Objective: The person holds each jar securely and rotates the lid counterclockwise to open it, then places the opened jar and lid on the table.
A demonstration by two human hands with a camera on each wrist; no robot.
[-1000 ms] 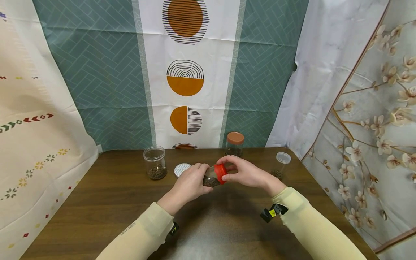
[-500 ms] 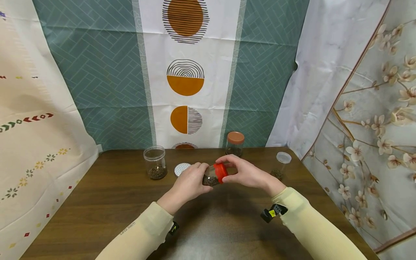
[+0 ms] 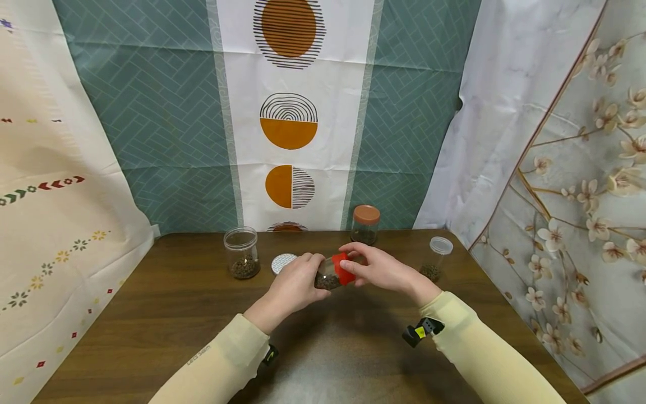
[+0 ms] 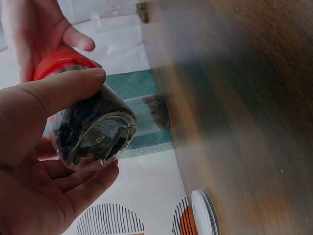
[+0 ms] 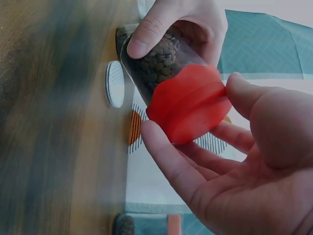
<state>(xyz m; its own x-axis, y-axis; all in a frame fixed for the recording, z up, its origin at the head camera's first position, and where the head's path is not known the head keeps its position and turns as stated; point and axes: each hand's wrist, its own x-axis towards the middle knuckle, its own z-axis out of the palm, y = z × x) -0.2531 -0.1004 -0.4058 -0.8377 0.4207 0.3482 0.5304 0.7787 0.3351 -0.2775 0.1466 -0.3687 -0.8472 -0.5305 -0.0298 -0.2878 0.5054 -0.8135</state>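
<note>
My left hand (image 3: 296,285) grips a clear jar (image 4: 93,129) above the table, thumb along one side and fingers round the other. The jar is tilted, its base towards the left hand and its mouth end to the right. Dark brown pellets (image 5: 159,61) lie inside. A red lid (image 5: 188,105) with a wavy edge covers the mouth end. My right hand (image 3: 386,272) holds this lid by its rim, with the thumb on one side and fingertips on the other, as the right wrist view shows.
On the brown table (image 3: 166,320), a wide clear jar (image 3: 240,247) with pellets stands left. Beside it lies a white disc-shaped lid (image 3: 280,262). A jar with a copper-coloured lid (image 3: 366,215) stands at the back, and a small translucent-lidded jar (image 3: 437,259) at the right.
The right thumb has shifted up over the red lid and the right hand has turned slightly. The left hand and the jar have hardly moved.
</note>
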